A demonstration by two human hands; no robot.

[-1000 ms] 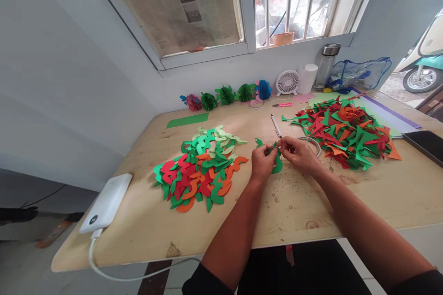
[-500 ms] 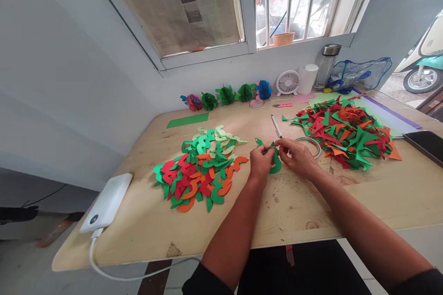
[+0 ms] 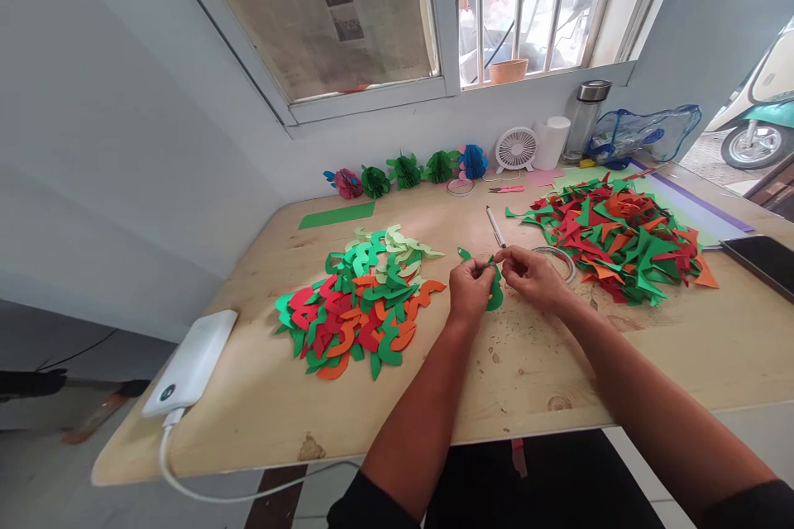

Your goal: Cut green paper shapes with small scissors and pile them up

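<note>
My left hand is closed around a green paper cut-out, whose curved end hangs out past the fingers. My right hand pinches at the upper edge of the same paper, fingertips close to the left thumb. A small green tip pokes out above the left fingers; whether it belongs to the same piece I cannot tell. Left of my hands lies a heap of curved red, orange and green paper shapes. To the right is a pile of pointed paper scraps.
Behind my hands lies a white pen, and a ring-shaped roll sits by my right wrist. Honeycomb paper turtles, a small fan and a glass bottle line the wall. A power bank and a phone lie at the sides.
My left hand has turned slightly and shifted a little right, so less of the green paper shows. The right hand's fingers have moved slightly at the paper's edge.
</note>
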